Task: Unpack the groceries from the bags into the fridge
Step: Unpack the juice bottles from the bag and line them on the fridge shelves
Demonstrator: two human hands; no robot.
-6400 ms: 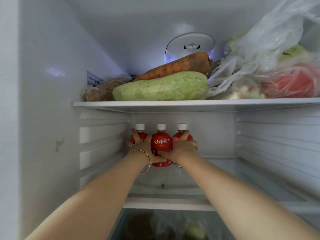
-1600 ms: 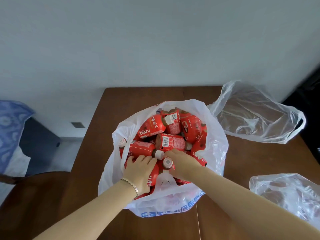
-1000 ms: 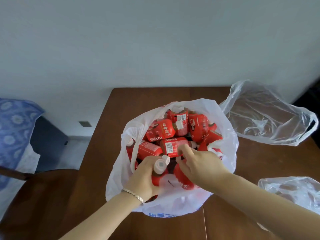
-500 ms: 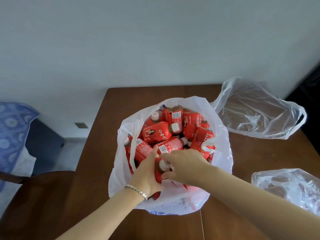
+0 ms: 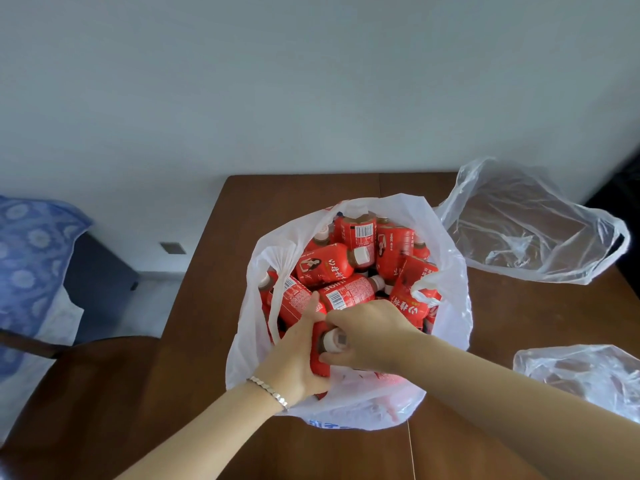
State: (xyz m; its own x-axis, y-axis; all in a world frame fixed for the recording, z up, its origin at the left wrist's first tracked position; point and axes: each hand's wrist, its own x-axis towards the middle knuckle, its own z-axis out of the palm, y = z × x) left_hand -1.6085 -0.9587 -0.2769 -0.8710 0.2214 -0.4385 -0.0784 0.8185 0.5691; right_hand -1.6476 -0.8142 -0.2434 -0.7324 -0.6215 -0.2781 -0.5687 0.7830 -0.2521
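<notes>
Both grips inside white bag (image 5: 446, 341) on desk (image 5: 214, 271). Left hand (image 5: 298, 358) wrapped around red bottle (image 5: 317, 355); right hand (image 5: 370, 334) closed over its capped end, amid other bottles (image 5: 325, 268).

lower red-labelled plastic bottles (image 5: 394, 252): buried in white plastic bag (image 5: 450, 271) | crumpled clear bag (image 5: 585, 375): cut by right edge | label print: illegible

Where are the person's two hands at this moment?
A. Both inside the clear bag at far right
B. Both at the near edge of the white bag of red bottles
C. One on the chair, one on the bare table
B: the left hand and right hand meet around a red bottle in the white bag.
</notes>
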